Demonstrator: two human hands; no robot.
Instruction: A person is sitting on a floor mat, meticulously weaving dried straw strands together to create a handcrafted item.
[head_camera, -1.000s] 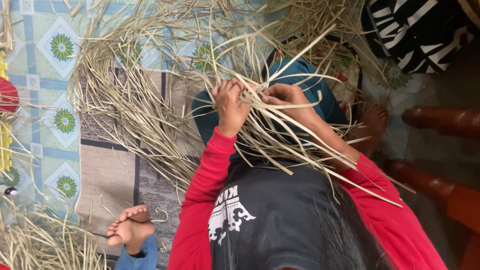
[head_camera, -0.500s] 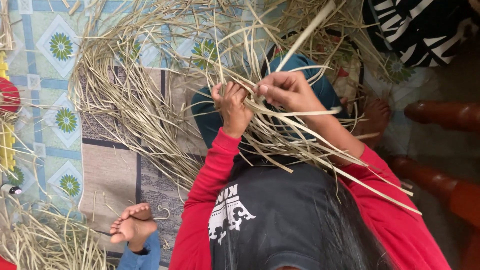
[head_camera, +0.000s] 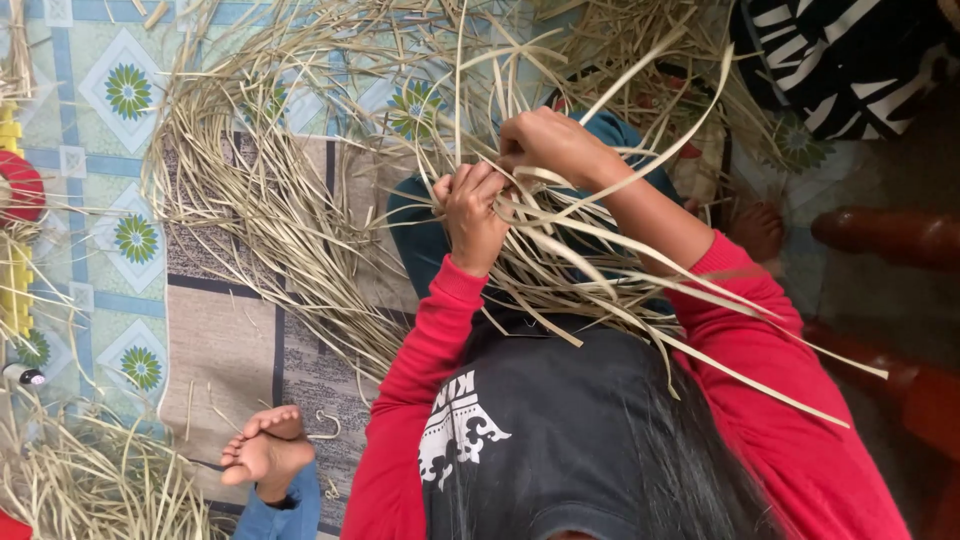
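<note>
A: Left hand (head_camera: 472, 212): fingers curled tight on a bunch of dried palm-leaf strips (head_camera: 560, 265), held over the lap. Right hand (head_camera: 548, 145)?

B: Just beyond and above the left, touching it; fingertips pinching single strips at the same crossing.

A: Long axis of the strips?

B: Fanned from the grip back toward the red sleeve (head_camera: 770, 330) and body; loose strips heaped (head_camera: 250, 200) on the patterned floor mat (head_camera: 100, 150).
</note>
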